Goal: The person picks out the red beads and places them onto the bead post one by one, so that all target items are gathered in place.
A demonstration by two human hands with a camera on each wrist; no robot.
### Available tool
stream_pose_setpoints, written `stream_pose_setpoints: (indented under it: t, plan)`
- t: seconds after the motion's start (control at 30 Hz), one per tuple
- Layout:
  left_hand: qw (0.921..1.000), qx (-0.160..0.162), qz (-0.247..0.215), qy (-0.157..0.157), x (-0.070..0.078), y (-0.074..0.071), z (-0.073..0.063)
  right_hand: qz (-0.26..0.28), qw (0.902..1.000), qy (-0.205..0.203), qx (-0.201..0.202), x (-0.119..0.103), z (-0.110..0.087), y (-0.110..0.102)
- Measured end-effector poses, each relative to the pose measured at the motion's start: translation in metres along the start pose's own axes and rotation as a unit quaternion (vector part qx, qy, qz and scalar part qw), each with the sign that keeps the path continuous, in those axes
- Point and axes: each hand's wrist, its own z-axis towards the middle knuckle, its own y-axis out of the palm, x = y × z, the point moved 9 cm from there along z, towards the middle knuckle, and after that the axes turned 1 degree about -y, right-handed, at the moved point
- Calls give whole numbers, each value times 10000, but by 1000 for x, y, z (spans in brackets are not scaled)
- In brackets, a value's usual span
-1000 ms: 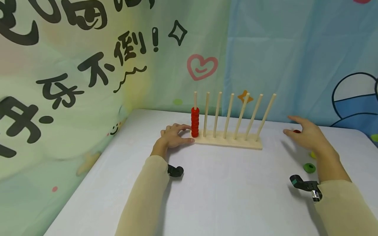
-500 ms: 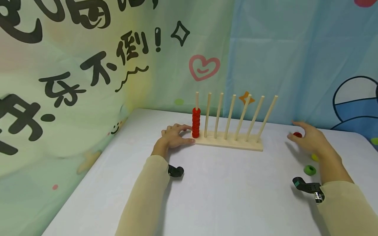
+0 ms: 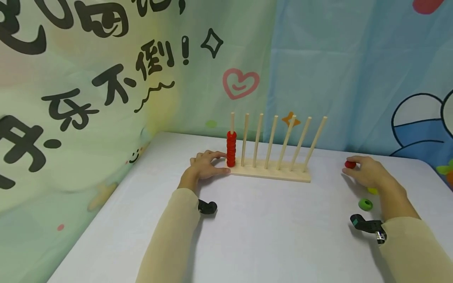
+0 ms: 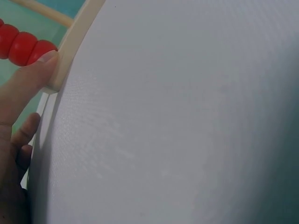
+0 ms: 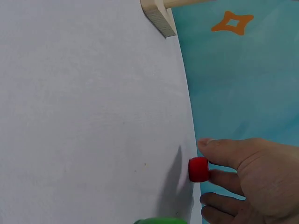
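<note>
A pale wooden peg rack (image 3: 272, 173) stands on the white table with several upright pegs. A stack of red beads (image 3: 231, 149) fills the lower part of its leftmost peg. My left hand (image 3: 205, 164) holds the rack's left end, its thumb (image 4: 39, 70) against the base and its index finger reaching behind. Farther right, my right hand (image 3: 369, 173) has thumb and index finger around a single red bead (image 3: 350, 164). That bead, also visible in the right wrist view, sits low at the tabletop by the index fingertip.
A green bead (image 3: 365, 204) lies on the table (image 3: 269, 236) near my right wrist, and a yellow bead (image 3: 372, 190) is partly hidden behind the hand. A printed cloth backdrop (image 3: 318, 59) hangs behind the table's far edge.
My right thumb and index finger have come down and drawn together around the red bead. The left hand keeps its place at the rack. The head view has shifted slightly.
</note>
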Motion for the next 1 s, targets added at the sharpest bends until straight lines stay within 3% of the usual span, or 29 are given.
stream_pose_setpoints:
  t: [0.17, 0.4, 1.0]
  plan:
    - [10000, -34, 56, 69, 6, 5, 2, -29, 9999, 102, 1, 4, -12, -1]
    - [10000, -77, 4, 59, 4, 4, 1, 283, 9994, 184, 11, -11, -19, 5]
    - [9997, -214, -25, 64, 2, 6, -4, 296, 9974, -167, 631, -46, -26, 7]
